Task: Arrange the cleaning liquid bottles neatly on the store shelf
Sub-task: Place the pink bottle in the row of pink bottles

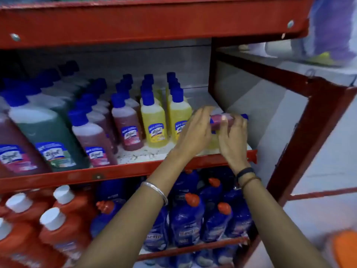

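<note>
Rows of blue-capped cleaning liquid bottles stand on the middle red shelf [135,172]: yellow bottles [154,120] at the right, pink bottles [125,122] beside them, a large green bottle [44,132] at the left. At the shelf's right end my left hand [195,130] and my right hand [232,136] both hold a small pink bottle [220,118] with a blue cap, lying sideways above the shelf. A yellowish bottle [212,144] shows partly between my hands, mostly hidden.
The lower shelf holds dark blue bottles with red caps [189,215] and orange bottles with white caps [58,225]. A red upright frame [301,132] closes the shelf's right side. An orange object [345,248] lies on the floor at the bottom right.
</note>
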The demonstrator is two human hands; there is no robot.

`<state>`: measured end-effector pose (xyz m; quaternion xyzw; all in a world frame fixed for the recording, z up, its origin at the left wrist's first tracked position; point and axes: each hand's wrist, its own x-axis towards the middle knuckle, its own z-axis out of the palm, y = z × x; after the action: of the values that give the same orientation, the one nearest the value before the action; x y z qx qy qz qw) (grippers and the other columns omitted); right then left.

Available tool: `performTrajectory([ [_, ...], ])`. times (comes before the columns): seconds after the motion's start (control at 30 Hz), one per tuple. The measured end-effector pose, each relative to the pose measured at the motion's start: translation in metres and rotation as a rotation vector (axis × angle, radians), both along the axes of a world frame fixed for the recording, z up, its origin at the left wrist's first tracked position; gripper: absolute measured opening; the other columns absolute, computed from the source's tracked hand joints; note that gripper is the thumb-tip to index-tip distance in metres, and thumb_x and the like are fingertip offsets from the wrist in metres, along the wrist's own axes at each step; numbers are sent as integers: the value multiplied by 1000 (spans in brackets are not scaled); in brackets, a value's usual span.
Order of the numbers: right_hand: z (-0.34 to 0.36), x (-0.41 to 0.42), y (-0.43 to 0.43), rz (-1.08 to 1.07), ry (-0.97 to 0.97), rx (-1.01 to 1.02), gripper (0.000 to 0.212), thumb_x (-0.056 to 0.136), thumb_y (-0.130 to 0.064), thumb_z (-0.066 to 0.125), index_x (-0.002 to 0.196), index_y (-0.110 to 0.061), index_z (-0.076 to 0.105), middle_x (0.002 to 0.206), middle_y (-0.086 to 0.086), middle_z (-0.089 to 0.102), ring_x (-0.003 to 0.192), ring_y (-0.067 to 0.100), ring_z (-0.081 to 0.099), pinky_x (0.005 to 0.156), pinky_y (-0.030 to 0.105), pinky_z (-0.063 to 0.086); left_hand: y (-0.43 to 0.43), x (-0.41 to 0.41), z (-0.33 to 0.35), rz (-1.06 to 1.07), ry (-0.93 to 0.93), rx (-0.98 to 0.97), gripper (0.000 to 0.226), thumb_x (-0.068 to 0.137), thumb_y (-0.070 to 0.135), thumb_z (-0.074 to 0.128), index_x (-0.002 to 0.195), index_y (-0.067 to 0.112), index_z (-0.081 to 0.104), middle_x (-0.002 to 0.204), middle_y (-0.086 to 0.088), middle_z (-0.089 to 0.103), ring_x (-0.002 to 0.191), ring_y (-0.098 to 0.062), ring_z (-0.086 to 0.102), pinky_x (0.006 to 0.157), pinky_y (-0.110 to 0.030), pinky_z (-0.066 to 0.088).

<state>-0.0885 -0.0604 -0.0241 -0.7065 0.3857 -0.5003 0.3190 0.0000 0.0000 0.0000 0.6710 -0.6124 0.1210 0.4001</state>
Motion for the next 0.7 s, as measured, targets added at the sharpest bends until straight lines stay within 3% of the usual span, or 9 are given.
performTrajectory([
  [0.07,-1,0,-32,-30,57,77,34,88,-27,43,106,0,50,114,24,56,92,27,55,60,9,28,-33,-2,6,48,-94,217,47,85,-1,46,132,2,40,136,-20,44,123,-36,46,100,-47,42],
  [0.13,-3,0,-57,-10,114,179,37,81,-27,42,97,4,54,100,23,63,77,22,57,45,8,32,-59,3,13,122,-141,483,54,86,7,49,137,6,33,142,-18,38,126,-36,43,101,-46,41],
  [0.23,0,-2,-75,44,175,257,29,84,-8,48,106,10,56,96,17,61,79,18,52,50,11,33,-83,11,20,226,-121,723,48,90,26,52,132,7,37,137,-20,45,121,-37,49,92,-37,42],
  [0.33,5,0,-78,116,134,309,38,82,-14,47,113,6,55,109,10,62,91,20,61,63,20,45,-92,14,22,228,5,737,44,91,37,50,120,5,49,127,-21,55,112,-35,56,79,-32,43],
  [0.43,4,6,-78,218,64,487,36,82,-23,53,113,-5,59,109,15,66,93,30,66,82,41,57,-87,10,22,141,138,734,34,90,28,48,111,2,53,115,-21,61,102,-34,60,69,-29,40],
  [0.5,7,5,-71,247,5,596,31,87,-25,57,112,-6,56,108,18,66,89,33,68,77,50,59,-78,8,22,113,200,708,34,89,18,47,118,0,49,121,-22,56,109,-35,57,74,-31,43],
  [0.57,9,4,-65,261,-73,620,34,90,-23,57,118,-4,52,109,19,66,90,34,67,70,50,61,-66,5,22,71,232,629,47,89,14,48,133,0,37,137,-23,44,126,-35,45,96,-36,43],
  [0.63,14,-2,-52,335,-192,643,38,91,-20,57,123,-1,48,109,18,63,90,33,66,57,41,61,-48,4,22,12,264,489,53,91,11,49,139,2,30,140,-23,39,131,-35,40,105,-38,39],
  [0.7,21,-10,-36,424,-270,587,33,91,-16,56,120,-4,48,103,15,63,80,25,66,48,31,59,-28,5,19,-52,354,335,51,89,7,53,137,4,35,132,-21,46,122,-34,48,101,-40,45],
])
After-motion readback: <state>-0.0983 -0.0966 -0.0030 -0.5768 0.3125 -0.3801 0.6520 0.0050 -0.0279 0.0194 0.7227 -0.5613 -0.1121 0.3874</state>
